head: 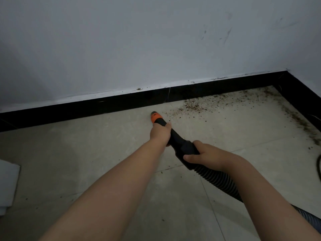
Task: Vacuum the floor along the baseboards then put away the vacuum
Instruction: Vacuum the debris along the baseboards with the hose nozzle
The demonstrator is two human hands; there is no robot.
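Head view, only camera. Both arms reach forward over a pale tiled floor (104,153).

Left hand (160,132) grips the front of the black vacuum nozzle (178,143), fingers curled round it just behind the orange tip (155,117). Tip is angled down toward the floor, near the black baseboard (86,108) but not touching it; can't tell if the tip actually contacts the tile, edge is blurred.

Right hand (203,155) holds the rear of the same nozzle, fingers wrapped over the wide end where the ribbed hose (218,180) joins. Hose runs back under the right forearm toward the lower right corner of the frame. Vacuum body itself is out of frame.

Dirt (199,106): brown crumbs scattered on the tile just right of the tip, spreading along the baseboard into the room corner (286,71), then a darker band of grime down the right-hand baseboard (298,94). Sparse specks elsewhere on the floor.

Wall (139,40) above is white-grey, scuff marks upper right, chipped paint along the top of the baseboard.

Other items: white folded cloth or paper (8,183) at left edge on the floor. Thin dark cable (318,166) curves at the right edge.
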